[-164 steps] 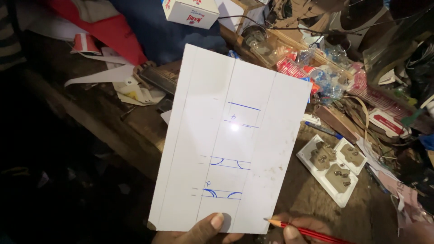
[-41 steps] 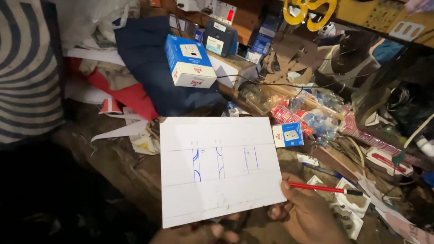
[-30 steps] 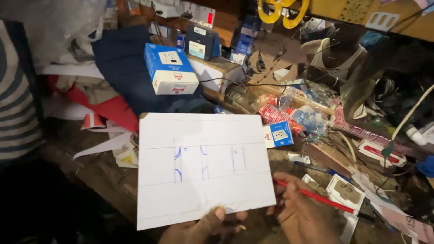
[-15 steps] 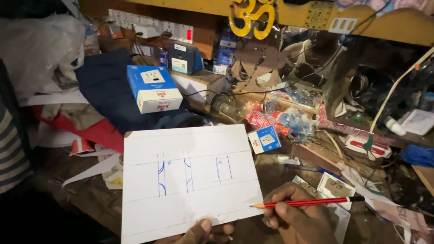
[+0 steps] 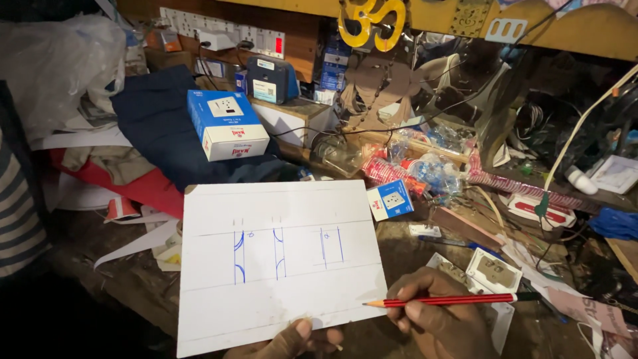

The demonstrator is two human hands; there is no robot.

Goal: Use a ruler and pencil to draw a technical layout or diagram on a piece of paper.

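A white board (image 5: 279,259) with ruled pencil lines and blue pen marks lies flat in front of me over the workbench. My left hand (image 5: 292,339) grips its near edge, thumb on top. My right hand (image 5: 438,319) holds a red pencil (image 5: 458,300) level, its sharpened tip pointing left and just touching the board's right edge.
A blue-and-white box (image 5: 226,123) rests on dark blue cloth (image 5: 159,126) at the back left. A smaller blue box (image 5: 390,200), white switch plates (image 5: 495,269), packets, wires and a plastic bag (image 5: 56,63) crowd the bench. A person's striped sleeve (image 5: 16,206) shows at left.
The board has turned from upright to lying sideways and has drifted left and lower in view. My right hand brought the pencil up, tip now at the board's right edge.
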